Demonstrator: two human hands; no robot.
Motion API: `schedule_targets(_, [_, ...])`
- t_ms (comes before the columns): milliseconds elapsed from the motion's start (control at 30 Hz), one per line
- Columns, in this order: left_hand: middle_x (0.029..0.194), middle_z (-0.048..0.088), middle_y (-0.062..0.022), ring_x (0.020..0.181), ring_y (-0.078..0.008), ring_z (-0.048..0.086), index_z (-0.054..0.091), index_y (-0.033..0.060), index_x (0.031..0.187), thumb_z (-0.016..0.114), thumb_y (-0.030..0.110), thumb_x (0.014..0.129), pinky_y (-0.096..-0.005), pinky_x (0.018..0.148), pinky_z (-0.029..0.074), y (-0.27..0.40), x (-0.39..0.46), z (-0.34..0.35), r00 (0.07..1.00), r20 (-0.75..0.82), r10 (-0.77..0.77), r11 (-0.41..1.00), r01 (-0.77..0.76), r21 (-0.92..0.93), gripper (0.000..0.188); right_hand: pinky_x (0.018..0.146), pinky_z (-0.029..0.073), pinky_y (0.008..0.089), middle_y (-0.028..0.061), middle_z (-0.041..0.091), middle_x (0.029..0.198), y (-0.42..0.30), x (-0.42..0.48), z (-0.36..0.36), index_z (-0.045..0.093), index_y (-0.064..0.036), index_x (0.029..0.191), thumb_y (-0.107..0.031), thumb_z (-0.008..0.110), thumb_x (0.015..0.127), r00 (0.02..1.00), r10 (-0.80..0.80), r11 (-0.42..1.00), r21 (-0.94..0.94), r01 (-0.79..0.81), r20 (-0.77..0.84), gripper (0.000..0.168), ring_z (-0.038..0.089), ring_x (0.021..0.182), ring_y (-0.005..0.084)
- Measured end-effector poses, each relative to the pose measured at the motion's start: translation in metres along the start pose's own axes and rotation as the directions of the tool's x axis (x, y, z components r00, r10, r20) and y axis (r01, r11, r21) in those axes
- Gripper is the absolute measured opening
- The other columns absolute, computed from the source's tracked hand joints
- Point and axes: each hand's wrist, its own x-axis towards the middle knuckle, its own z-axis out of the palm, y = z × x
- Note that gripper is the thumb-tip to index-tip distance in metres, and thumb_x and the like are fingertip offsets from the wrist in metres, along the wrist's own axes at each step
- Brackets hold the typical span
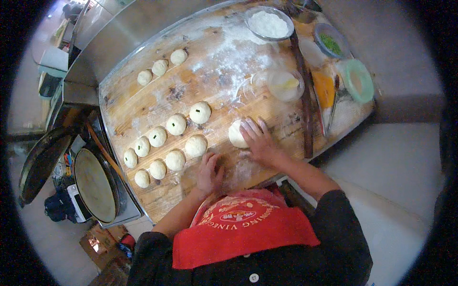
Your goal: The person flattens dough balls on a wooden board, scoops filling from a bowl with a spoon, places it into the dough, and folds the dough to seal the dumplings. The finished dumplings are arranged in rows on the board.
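My right hand (263, 143) is around the right side of a round piece of dough (237, 134), with its fingers over the top and its thumb at the near edge. My left hand (210, 173) rests on the floured wooden board with curled fingers, and whether anything is inside them is hidden. Just beyond it sits a plain dough ball (196, 146), at the right end of a row of several. Behind that row runs another row of dough balls (176, 124), each bearing a small dark green piece on top.
Three more dough balls (160, 67) lie at the far left. A flour bowl (269, 24), a clear bowl (285, 85) with yellowish contents and a dark rolling pin (306, 100) are on the right. Beyond the pin stand chopped greens (330, 44) and a green bowl (359, 80). A round pan (96, 186) is at left.
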Motion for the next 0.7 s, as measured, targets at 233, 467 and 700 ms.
schedule_targets(233, [0.111,0.053,-0.0167,0.096,-0.0345,0.056,0.057,0.0053,0.112,0.066,0.005,0.076,-0.0396,0.079,0.049,-0.003,0.001,0.001,0.997,-0.037,0.069,0.998,-0.070,-0.011,0.037,0.112,0.016,0.0554,0.0159,0.036,0.146,-0.017,-0.020,0.002,0.040,0.000,0.136,-0.059,0.061,0.076,0.998,-0.042,0.996,-0.082,0.045,0.036,0.086,0.027,0.138,0.0343])
schedule_targets(467, [0.109,0.055,-0.0177,0.097,-0.0356,0.056,0.057,0.0041,0.108,0.065,0.006,0.077,-0.0411,0.080,0.049,-0.002,0.004,0.000,0.997,-0.045,0.055,0.998,-0.056,-0.029,0.032,0.113,0.017,0.0523,0.0133,0.038,0.146,-0.030,-0.030,-0.008,0.042,-0.001,0.136,-0.051,0.062,0.078,0.980,-0.093,0.995,0.040,0.087,0.177,0.079,0.027,0.140,0.0316])
schedule_targets(700, [0.099,0.058,-0.0175,0.091,-0.0356,0.058,0.058,0.0033,0.102,0.066,0.009,0.079,-0.0415,0.077,0.049,-0.012,0.007,0.011,0.998,-0.033,-0.055,0.997,0.052,-0.065,0.025,0.113,0.019,0.0537,0.0149,0.040,0.144,-0.034,-0.023,-0.008,0.045,-0.001,0.134,-0.047,0.066,0.077,0.988,-0.150,0.982,0.123,0.145,0.034,0.076,0.030,0.138,0.0319])
